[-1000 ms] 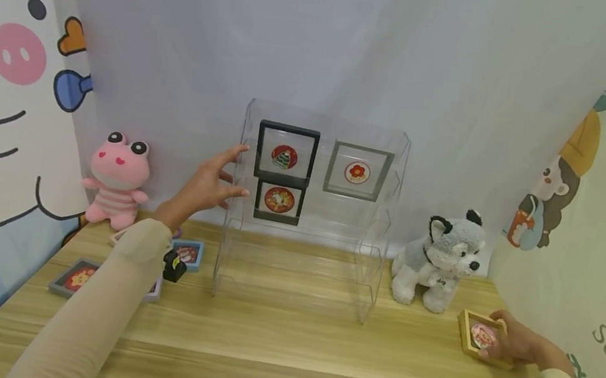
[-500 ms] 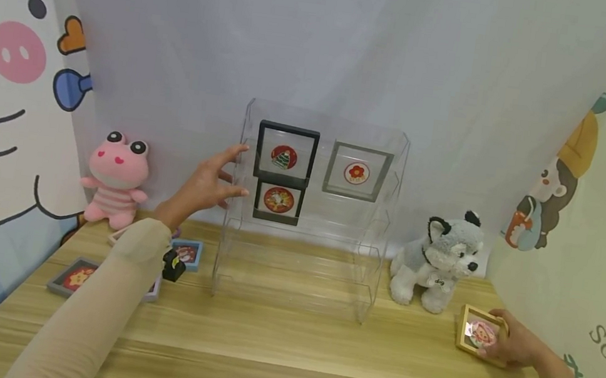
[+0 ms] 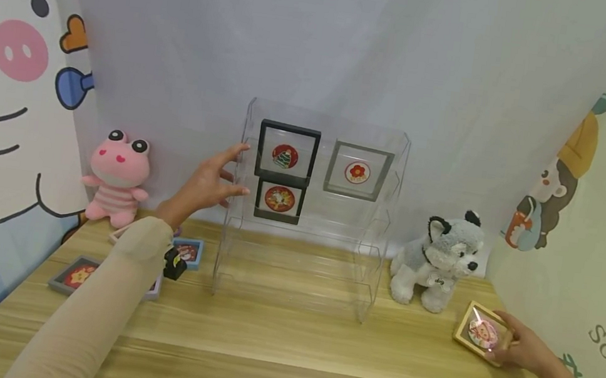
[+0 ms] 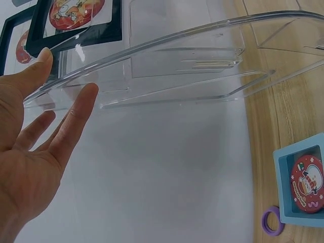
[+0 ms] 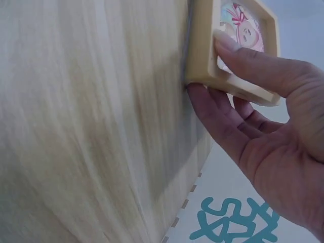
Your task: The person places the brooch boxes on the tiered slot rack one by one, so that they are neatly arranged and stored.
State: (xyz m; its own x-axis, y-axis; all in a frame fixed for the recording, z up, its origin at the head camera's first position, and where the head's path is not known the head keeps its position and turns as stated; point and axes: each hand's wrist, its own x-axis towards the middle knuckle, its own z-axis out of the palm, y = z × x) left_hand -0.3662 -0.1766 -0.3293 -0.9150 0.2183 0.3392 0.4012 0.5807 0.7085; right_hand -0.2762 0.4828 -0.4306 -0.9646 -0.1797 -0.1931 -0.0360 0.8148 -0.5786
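My left hand (image 3: 206,184) is at the left side of a clear acrylic display rack (image 3: 294,263). Its fingers are spread and fairly straight, fingertips right at the side panel; in the left wrist view the panel's edge passes between thumb and forefinger. On the rack stand a black frame with a Christmas tree badge (image 3: 287,155), a black frame with a red-orange badge (image 3: 279,200) below it and a grey frame with a red flower badge (image 3: 358,172). My right hand (image 3: 524,348) grips a yellow frame (image 5: 205,50) with a pink badge, thumb on its front, fingers underneath, tilted up close over the table.
A grey husky plush (image 3: 435,265) sits right of the rack; a pink plush (image 3: 118,179) sits at the far left. Near the left forearm lie a grey frame (image 3: 65,276), a blue frame (image 4: 298,217) and a purple ring (image 4: 272,221). Curtains stand behind the table (image 3: 272,349).
My right hand has tilted and turned the yellow frame, its upper edge now higher; the wrist has moved slightly right and down. My left hand has stayed at the rack.
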